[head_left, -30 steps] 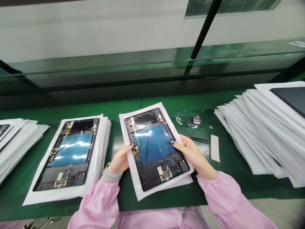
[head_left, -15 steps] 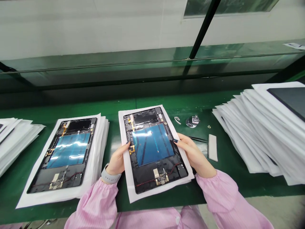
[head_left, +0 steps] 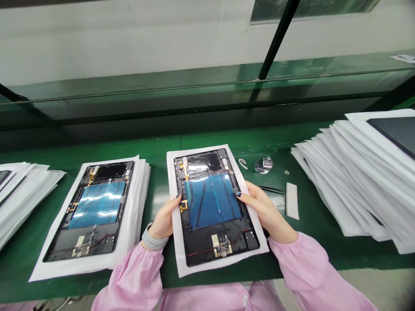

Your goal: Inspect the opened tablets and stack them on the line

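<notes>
- The held tablet [head_left: 217, 207] has turned slightly since a second ago, squarer to the person.
- Thin white sheets [head_left: 30, 198], fanned.
- Second tablet [head_left: 99, 205], glossy blue, on layered paper [head_left: 140, 190].
- Left hand [head_left: 163, 220] pinches the held tablet's edge and smooth wrap [head_left: 181, 268].
- Held tablet: between both hands, over the green table [head_left: 158, 185].
- Right hand [head_left: 262, 209] grips the opposite edge, thumb at the blue film [head_left: 210, 201].
- Chrome counter [head_left: 265, 164], slim tweezers [head_left: 271, 189], flat pale block [head_left: 292, 201], ruffled stack [head_left: 350, 177].

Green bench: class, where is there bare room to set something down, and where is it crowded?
The green bench is largely bare in a strip behind the held tablet, and between the white block and right stack. It's crowded right of the tablet, where the right hand, tweezers, metal device and white scraps cluster.
</notes>
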Demonstrator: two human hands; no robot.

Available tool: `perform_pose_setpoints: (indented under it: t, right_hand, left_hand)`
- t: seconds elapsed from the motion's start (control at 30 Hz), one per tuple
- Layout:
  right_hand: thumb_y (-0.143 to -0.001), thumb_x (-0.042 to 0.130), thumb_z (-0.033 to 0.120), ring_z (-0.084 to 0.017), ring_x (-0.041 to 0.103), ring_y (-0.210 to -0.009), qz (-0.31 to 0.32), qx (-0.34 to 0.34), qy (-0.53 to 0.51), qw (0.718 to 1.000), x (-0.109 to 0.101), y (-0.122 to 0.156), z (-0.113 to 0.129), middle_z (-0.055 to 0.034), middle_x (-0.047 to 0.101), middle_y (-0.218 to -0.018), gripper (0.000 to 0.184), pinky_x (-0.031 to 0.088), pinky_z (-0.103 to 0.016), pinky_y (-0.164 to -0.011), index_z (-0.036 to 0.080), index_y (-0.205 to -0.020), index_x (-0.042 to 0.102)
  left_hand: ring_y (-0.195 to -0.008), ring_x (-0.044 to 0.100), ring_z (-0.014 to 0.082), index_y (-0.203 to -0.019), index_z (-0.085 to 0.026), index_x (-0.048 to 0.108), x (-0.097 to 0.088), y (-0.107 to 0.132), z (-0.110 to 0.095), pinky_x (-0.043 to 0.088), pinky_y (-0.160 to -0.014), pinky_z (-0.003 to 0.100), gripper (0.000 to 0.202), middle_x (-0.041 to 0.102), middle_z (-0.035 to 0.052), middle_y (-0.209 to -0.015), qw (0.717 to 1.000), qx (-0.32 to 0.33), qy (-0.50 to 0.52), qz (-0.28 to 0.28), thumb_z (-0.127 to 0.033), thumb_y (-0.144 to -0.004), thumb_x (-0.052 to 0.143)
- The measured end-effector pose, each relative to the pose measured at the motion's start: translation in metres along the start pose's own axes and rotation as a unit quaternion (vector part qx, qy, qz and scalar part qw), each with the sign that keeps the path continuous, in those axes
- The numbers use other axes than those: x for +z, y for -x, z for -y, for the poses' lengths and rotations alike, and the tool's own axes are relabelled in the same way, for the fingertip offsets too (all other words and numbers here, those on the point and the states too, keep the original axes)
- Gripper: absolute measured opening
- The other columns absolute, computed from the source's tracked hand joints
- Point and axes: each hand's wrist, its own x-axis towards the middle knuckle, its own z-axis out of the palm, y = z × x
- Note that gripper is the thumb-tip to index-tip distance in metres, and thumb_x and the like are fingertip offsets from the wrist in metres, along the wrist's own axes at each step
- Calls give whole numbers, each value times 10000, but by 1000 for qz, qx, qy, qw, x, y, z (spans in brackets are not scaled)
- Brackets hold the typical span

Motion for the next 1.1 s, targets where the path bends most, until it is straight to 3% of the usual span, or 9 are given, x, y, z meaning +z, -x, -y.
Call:
perform_pose_setpoints:
  t: [0.23, 0.37, 0.5, 0.63, 0.83, 1.1]
  right_hand:
    - [-740, 805, 419, -233, 708, -783, -30, 1, 14, 999, -3, 0, -2, -31, 760, -894, 393, 558, -336, -725, 226, -1071, 713]
    - [-730, 798, 404, -234, 706, -767, -42, 5, 8, 999, -1, 1, 1, -33, 757, -896, 419, 558, -335, -692, 231, -1099, 698]
    - [-745, 769, 359, -230, 706, -782, -55, 1, 4, 998, 2, 3, 4, -30, 754, -907, 396, 558, -331, -707, 230, -1111, 689]
    - [-744, 752, 314, -226, 703, -770, -79, -4, -3, 997, 5, 5, 7, -31, 756, -916, 366, 551, -317, -679, 224, -1094, 692]
    - [-748, 749, 322, -234, 693, -786, -72, -19, 15, 997, 3, 4, 5, -26, 751, -912, 353, 549, -334, -703, 235, -1086, 700]
    - [-742, 766, 334, -235, 694, -817, -54, -31, 32, 998, 0, 2, 2, -27, 748, -904, 322, 541, -317, -688, 229, -1040, 708]
  left_hand:
    - [-1057, 710, 358, -934, -158, 780, 0, -1, 4, 539, -978, 436, 390, 804, 85, -875, 1000, -10, -14, 15, -444, -676, 843]
    - [-1019, 718, 348, -873, -166, 776, -2, -2, 5, 537, -953, 430, 295, 797, 91, -865, 1000, -2, -19, 13, -408, -709, 817]
    - [-830, 725, 275, -826, -192, 768, -2, -4, 5, 563, -769, 340, 222, 776, 39, -782, 996, 60, -61, -9, -272, -626, 826]
    - [-722, 651, 197, -880, -201, 762, -2, -6, 6, 517, -679, 273, 313, 739, -11, -755, 980, 123, -155, -18, -127, -577, 742]
    - [-898, 640, 240, -983, -216, 732, -8, -10, 8, 496, -820, 307, 396, 741, -3, -891, 958, 170, -228, -27, -104, -604, 726]
    - [-1123, 612, 278, -1206, -217, 632, 0, -7, 4, 473, -946, 319, 647, 718, 45, -1164, 951, 179, -253, -20, -79, -589, 767]
